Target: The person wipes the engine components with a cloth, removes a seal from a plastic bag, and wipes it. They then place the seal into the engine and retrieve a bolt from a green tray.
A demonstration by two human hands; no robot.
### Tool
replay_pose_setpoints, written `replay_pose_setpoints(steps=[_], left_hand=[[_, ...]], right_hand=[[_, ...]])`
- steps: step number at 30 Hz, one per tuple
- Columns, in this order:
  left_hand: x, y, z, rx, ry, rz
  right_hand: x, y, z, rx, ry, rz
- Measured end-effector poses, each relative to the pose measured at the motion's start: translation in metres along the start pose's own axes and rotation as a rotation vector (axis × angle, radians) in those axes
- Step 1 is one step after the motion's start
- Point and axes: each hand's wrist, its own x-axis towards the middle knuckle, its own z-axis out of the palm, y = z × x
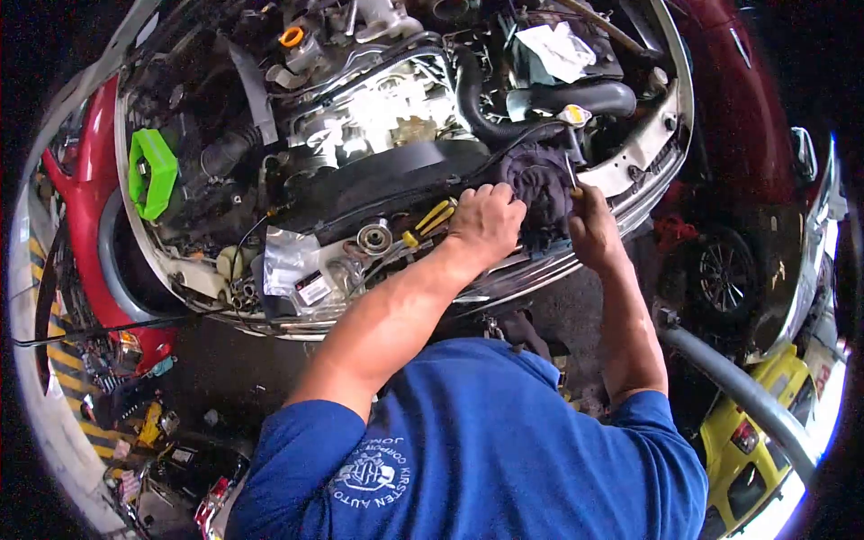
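My right hand (594, 225) is closed around the lower end of a slim metal tool (571, 169), whose shaft points up toward the radiator cap (574, 114). Over the front of the engine bay lies a bunched dark cloth (537, 184), between my two hands. My left hand (489, 219) is curled at the cloth's left edge, and what its fingers hold is hidden. Just left of it, yellow-handled pliers (436, 217) lie on the front panel. A round metal part (373, 237) and a clear plastic bag (293, 267) with a white label sit farther left.
A lamp-lit engine (391, 112) fills the middle of the bay, with a black hose (585, 96) to its right. A bright green holder (152, 175) stands on the left fender edge. A red car (94, 198) is at left, a grey pole (738, 378) at lower right.
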Motion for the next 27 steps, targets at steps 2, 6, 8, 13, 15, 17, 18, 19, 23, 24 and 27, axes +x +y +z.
replay_pose_setpoints(steps=[2,6,8,13,15,17,18,19,23,24,27], left_hand=[[0.001,-0.001,0.001,-0.044,0.089,0.019],[0.009,0.002,0.000,-0.103,0.177,0.072],[0.009,0.007,-0.002,-0.130,0.196,0.106],[0.013,0.014,-0.019,-0.173,0.203,0.198],[0.011,0.010,-0.030,-0.193,0.245,0.210],[0.006,0.002,-0.048,-0.212,0.290,0.216],[0.001,-0.002,-0.061,-0.221,0.294,0.221],[-0.004,-0.008,-0.069,-0.252,0.318,0.231],[-0.022,-0.022,-0.101,-0.345,0.314,0.186],[-0.025,-0.021,-0.114,-0.291,0.327,0.166],[-0.029,-0.029,-0.134,-0.219,0.424,0.143]], right_hand=[[-0.008,0.001,0.009,-0.171,-0.122,-0.086],[-0.017,0.006,0.050,-0.133,0.102,-0.134],[-0.027,0.006,0.059,0.029,0.070,0.094],[-0.024,-0.009,0.059,0.285,0.151,0.222],[-0.023,-0.021,0.039,0.497,0.142,0.254],[-0.021,-0.023,0.017,0.357,0.153,0.257],[-0.020,-0.026,0.009,0.372,0.170,0.237],[-0.019,-0.025,0.003,0.346,0.179,0.261],[-0.004,-0.043,-0.008,-0.021,0.040,0.338],[-0.001,-0.039,-0.002,-0.001,0.037,0.244],[0.011,-0.036,0.016,0.049,-0.148,0.234]])
